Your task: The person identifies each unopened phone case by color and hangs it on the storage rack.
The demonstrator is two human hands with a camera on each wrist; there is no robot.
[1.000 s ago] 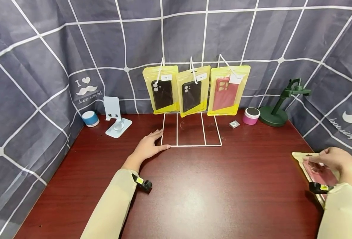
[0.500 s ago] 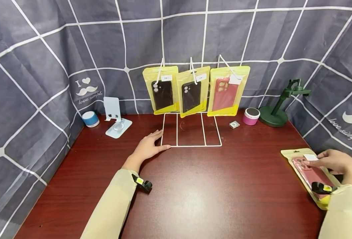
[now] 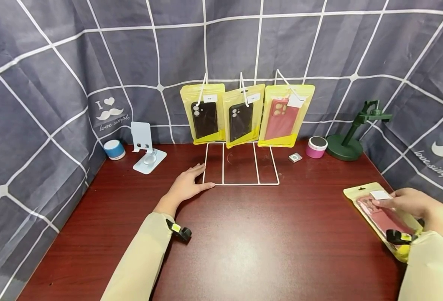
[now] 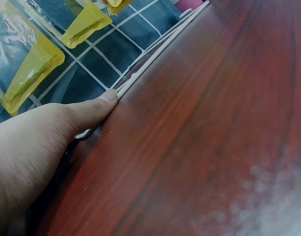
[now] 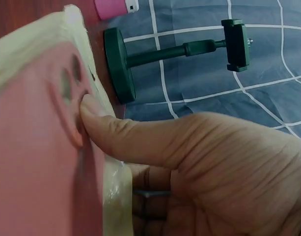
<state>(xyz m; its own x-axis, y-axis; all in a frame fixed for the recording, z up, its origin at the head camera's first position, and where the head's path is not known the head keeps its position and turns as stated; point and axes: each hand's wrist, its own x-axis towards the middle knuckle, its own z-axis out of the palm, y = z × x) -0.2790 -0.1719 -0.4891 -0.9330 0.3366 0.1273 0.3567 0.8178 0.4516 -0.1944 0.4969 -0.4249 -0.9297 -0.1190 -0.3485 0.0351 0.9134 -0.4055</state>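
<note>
My right hand (image 3: 421,205) grips a yellow-edged packaged pink phone case (image 3: 385,217) by its right side, at the right of the table. In the right wrist view the thumb (image 5: 116,135) presses the face beside the camera holes, with the other fingers partly hidden behind the package. My left hand (image 3: 185,184) rests spread at the front left corner of a white wire rack base (image 3: 240,184), its thumb (image 4: 94,110) on the front wire. Above the base hang two packaged black phone cases (image 3: 205,119) and a packaged pink phone case (image 3: 281,119) on white hooks.
A blue speaker (image 3: 114,149) and a light blue phone stand (image 3: 148,161) are at the back left. At the back right are a small silver square device (image 3: 295,157), a pink speaker (image 3: 316,147) and a dark green stand (image 3: 344,146). Grey checked cloth (image 3: 229,46) surrounds the table.
My right hand has brought the packaged pink phone case leftward from the right edge, and more of its face shows. The hanging pink one has swung slightly left. My left hand stays put.
</note>
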